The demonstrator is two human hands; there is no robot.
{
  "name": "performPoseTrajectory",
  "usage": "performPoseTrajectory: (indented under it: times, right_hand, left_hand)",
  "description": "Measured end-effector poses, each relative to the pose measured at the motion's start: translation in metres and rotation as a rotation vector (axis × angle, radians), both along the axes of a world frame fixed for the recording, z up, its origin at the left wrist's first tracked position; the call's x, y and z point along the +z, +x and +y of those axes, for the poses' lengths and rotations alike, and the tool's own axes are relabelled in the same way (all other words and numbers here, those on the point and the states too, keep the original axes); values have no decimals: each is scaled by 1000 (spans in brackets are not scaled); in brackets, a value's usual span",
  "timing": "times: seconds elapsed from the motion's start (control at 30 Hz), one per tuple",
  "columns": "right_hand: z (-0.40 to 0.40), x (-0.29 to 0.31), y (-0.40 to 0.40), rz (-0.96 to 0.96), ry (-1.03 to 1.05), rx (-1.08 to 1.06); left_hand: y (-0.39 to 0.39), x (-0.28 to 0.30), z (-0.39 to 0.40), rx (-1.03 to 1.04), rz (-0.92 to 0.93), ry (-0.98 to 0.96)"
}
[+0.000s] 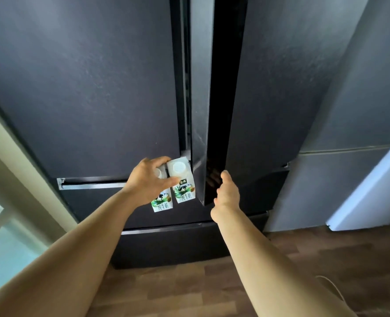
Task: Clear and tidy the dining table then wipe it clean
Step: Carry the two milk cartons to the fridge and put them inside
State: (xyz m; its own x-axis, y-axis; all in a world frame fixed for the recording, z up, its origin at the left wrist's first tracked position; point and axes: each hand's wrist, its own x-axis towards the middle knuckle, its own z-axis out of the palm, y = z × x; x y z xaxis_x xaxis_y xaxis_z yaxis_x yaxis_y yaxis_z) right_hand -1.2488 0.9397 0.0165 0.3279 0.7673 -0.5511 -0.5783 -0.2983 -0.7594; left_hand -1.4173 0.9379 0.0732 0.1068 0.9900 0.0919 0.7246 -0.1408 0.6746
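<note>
I stand close in front of a tall dark fridge (86, 99). My left hand (148, 179) is shut on two small white milk cartons (182, 186) with round caps and green cow labels, held side by side at the bottom of the gap between the two upper doors. My right hand (227, 193) grips the lower inner edge of the right fridge door (214, 124), fingers hooked behind it. That door stands slightly ajar, showing its black edge. The fridge's inside is hidden.
Below the upper doors are two dark drawers with metal trim (93, 186). A grey-white appliance (340, 179) stands to the right of the fridge. Wood-look floor (189, 289) lies underfoot. A pale wall edge (11, 143) runs down the left.
</note>
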Motion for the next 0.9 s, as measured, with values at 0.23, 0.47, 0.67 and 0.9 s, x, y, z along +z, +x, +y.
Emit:
performPoseTrajectory:
  times: [0.23, 0.47, 0.67, 0.9]
  right_hand:
    - [-49, 48, -7, -811, 367, 69]
    - [-70, 88, 35, -1145, 398, 3]
    - [-94, 91, 65, -1219, 352, 39]
    - [-123, 87, 88, -1202, 314, -67]
  left_hand:
    - [25, 20, -46, 45, 7, 39]
    - [57, 44, -94, 56, -6, 108]
    - [73, 62, -105, 25, 14, 148]
    - [92, 73, -114, -62, 15, 122]
